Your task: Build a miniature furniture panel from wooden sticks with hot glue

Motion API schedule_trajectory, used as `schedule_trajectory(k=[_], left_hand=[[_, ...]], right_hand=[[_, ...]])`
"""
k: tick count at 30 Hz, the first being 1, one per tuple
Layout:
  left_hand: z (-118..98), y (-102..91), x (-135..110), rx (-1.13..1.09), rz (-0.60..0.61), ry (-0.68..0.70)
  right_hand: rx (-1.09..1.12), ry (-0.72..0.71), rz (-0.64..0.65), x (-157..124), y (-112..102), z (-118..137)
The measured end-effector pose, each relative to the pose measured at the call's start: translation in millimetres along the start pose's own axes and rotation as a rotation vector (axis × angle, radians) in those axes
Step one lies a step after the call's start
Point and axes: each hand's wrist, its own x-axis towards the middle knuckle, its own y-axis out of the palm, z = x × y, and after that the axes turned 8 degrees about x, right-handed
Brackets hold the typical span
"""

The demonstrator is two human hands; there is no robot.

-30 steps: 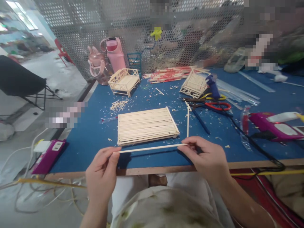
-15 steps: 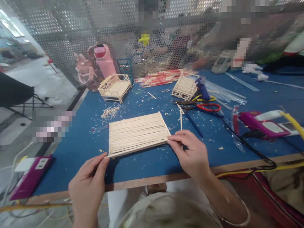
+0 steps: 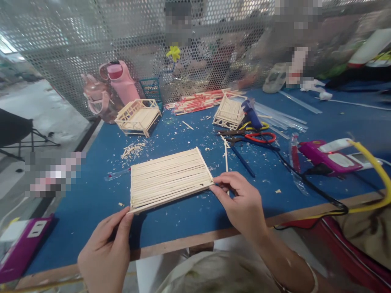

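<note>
A flat rectangular panel of thin wooden sticks (image 3: pixel 168 175) lies slightly tilted in front of me, with a strip across each short end. My left hand (image 3: pixel 105 244) pinches its near left corner between thumb and fingertips. At the near right corner, my right hand (image 3: pixel 240 199) pinches in the same way. A thin stick runs along the near edge between both hands; whether it is fixed to the panel I cannot tell. Just beyond my right hand lies a loose stick (image 3: pixel 226 156). A small dark spot marks the panel near its right corner.
Two small stick-built benches (image 3: pixel 142 118) (image 3: pixel 230 112) stand at the back, near red-and-pale sticks (image 3: pixel 198 101). Pliers (image 3: pixel 241 156), scissors (image 3: pixel 259 137) and a blue glue gun (image 3: pixel 252 114) lie right of centre. Clear rods, purple power strips (image 3: pixel 330 158), cables, pink bottles (image 3: pixel 124 83) and wood scraps surround them.
The view has shifted, so most things appear farther left. Both hands keep their pinch at the panel's near corners; the panel's position on the table looks nearly the same.
</note>
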Motion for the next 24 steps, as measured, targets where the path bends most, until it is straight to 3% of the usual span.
schedule_trajectory(k=[6, 14, 24], left_hand=[[-3.9, -0.2, 0.2, 0.011, 0.012, -0.012], [-5.5, 0.0, -0.8, 0.067, -0.006, -0.061], [-0.1, -0.7, -6.1, -0.106, 0.044, -0.013]], right_hand=[[0.017, -0.061, 0.007, 1.2, -0.7, -0.2], [-0.003, -0.03, -0.005, 0.2, 0.2, -0.5], [-0.15, -0.064, 0.004, -8.7, -3.6, -6.8]])
